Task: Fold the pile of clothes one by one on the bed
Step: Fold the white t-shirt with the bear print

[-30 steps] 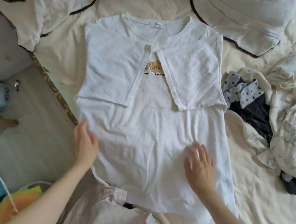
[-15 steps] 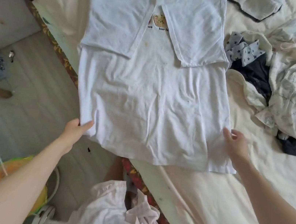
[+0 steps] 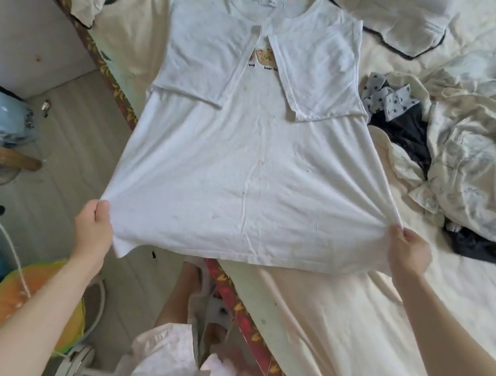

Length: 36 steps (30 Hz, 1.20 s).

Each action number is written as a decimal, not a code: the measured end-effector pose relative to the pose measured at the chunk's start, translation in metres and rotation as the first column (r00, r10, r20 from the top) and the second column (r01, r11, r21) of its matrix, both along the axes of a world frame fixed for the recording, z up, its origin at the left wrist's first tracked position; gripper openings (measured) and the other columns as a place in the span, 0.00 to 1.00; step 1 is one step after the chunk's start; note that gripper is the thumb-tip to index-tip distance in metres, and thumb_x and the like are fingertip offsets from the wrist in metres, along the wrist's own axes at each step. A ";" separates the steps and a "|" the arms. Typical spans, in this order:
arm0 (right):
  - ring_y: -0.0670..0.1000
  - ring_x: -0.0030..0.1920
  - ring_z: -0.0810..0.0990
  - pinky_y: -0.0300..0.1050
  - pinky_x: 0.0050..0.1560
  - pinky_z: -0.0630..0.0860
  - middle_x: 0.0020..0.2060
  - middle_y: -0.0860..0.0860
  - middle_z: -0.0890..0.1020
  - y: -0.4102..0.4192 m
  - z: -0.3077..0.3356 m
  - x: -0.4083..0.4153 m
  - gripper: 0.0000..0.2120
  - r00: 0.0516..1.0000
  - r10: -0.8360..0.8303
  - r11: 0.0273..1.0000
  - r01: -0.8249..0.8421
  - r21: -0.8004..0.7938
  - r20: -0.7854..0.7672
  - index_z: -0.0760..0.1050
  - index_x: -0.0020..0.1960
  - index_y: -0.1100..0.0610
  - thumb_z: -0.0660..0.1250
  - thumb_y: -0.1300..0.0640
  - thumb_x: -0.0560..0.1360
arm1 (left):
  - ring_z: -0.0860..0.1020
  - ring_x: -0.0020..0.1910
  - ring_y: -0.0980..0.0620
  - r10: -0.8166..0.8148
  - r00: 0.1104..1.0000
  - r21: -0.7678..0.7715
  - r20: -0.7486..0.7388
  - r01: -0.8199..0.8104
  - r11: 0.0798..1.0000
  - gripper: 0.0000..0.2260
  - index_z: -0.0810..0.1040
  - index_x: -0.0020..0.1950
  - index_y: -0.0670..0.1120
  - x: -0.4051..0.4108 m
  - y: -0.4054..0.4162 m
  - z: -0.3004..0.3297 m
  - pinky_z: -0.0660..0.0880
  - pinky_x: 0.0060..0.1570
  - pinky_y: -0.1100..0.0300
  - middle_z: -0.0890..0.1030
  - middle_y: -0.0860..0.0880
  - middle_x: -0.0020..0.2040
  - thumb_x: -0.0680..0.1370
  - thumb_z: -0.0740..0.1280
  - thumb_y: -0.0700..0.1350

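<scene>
Head view looks down on my two arms reaching out over the bed (image 3: 345, 347), each at one bottom corner of the white T-shirt (image 3: 249, 194). My left hand (image 3: 94, 226) pinches the hem corner on its side, thumb on top and fingers curled under the cloth. My right hand (image 3: 409, 252) pinches the opposite side seam just above the hem in the same way. I hold the corners wide apart so the lower edge is pulled taut between my hands; the fabric fans out from both grips in tight creases, which I judge flattens the body before the next fold.

Beyond my hands the shirt lies face up on the sheet, collar farthest from me. Both sleeves are already turned inward over the chest, nearly meeting over the small print, so the garment is narrowed to a rough rectangle. That leaves the hem as the free end, and I judge the next step is to carry it up toward the collar.

The corner in my left hand hangs off the edge of the mattress, over the floor. Past my right hand, well apart from the shirt, waits the pile of clothes (image 3: 458, 148), crumpled cream and dark pieces still unfolded.
</scene>
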State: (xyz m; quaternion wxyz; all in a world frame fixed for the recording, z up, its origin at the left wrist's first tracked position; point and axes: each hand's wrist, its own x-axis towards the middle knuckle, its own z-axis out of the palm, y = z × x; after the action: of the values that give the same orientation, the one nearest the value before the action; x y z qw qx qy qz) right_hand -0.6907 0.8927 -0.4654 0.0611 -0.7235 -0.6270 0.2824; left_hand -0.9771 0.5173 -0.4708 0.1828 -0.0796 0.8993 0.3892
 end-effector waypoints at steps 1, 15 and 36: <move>0.65 0.46 0.76 0.52 0.43 0.70 0.41 0.66 0.78 0.001 0.001 0.000 0.18 1.000 -0.014 1.000 0.014 0.003 -0.006 0.76 0.48 0.70 0.58 0.55 0.78 | 0.60 0.32 0.51 -0.020 1.000 -0.026 -0.012 0.020 0.999 0.14 0.64 0.38 0.41 0.002 0.000 0.002 0.57 0.33 0.55 0.63 0.47 0.33 0.83 0.53 0.42; 0.60 0.45 0.72 0.47 0.42 0.61 0.41 0.61 0.74 -0.007 0.005 0.023 0.16 0.996 0.076 0.997 -0.075 -0.030 0.038 0.69 0.42 0.63 0.55 0.51 0.79 | 0.65 0.30 0.48 -0.121 0.984 -0.081 0.134 0.133 0.988 0.17 0.68 0.35 0.39 0.021 -0.014 0.014 0.59 0.30 0.55 0.69 0.44 0.32 0.79 0.65 0.48; 0.48 0.22 0.71 0.34 0.20 0.65 0.29 0.53 0.71 0.000 0.113 0.020 0.13 0.832 -0.295 0.947 0.188 -0.262 -0.469 0.72 0.33 0.58 0.70 0.58 0.74 | 0.67 0.39 0.48 0.015 0.992 0.147 0.123 -0.033 0.989 0.09 0.70 0.42 0.44 -0.028 0.000 0.122 0.61 0.34 0.57 0.69 0.45 0.40 0.79 0.65 0.47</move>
State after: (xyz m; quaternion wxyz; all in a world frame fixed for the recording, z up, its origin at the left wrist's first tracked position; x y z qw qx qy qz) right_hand -0.6711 0.8924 -0.3525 0.1825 -0.7008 -0.4598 0.5140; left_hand -1.0056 0.5172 -0.3488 0.2378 -0.1001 0.8539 0.4519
